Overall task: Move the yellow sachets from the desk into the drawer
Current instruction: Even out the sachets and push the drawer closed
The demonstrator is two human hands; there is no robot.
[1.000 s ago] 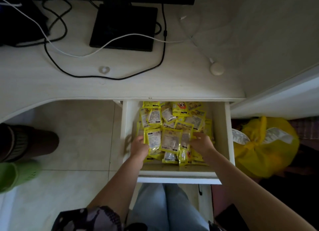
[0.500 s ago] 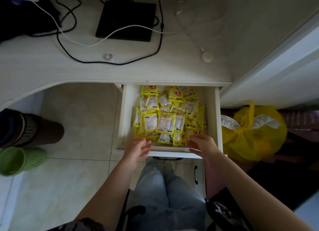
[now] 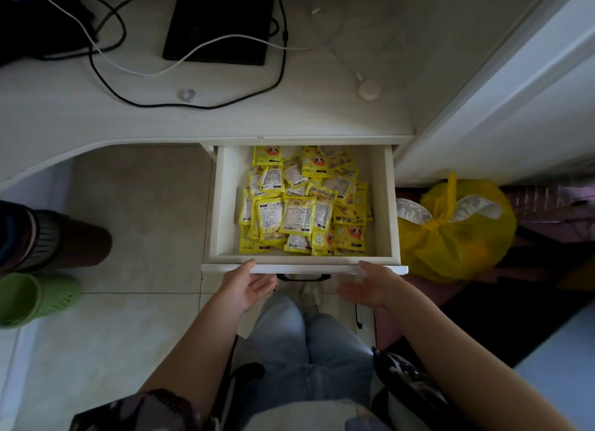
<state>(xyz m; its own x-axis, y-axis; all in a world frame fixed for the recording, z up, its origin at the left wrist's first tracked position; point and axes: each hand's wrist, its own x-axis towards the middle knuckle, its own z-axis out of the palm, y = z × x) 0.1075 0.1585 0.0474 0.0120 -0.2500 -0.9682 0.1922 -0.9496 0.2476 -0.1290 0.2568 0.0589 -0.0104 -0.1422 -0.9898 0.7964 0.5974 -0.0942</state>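
Note:
A pile of several yellow sachets (image 3: 306,205) lies inside the white drawer (image 3: 225,205), which stands pulled out from under the white desk (image 3: 96,121). My left hand (image 3: 246,285) hovers palm up just below the drawer's front panel, its thumb at the panel's edge, fingers relaxed and holding nothing. My right hand (image 3: 370,285) mirrors it under the right side of the front, thumb at the edge, fingers straight. A black drawer handle (image 3: 302,277) shows between both hands. No sachets are visible on the desk top.
On the desk sit a black flat device (image 3: 219,28), black and white cables (image 3: 199,105), and a small round white object (image 3: 369,90). A tied yellow plastic bag (image 3: 457,231) lies right of the drawer. A green basket (image 3: 35,298) and a person's leg stand left.
Both hands left the sachet pile, drew back out of the drawer and dropped below its front panel. The sachets stay in the drawer.

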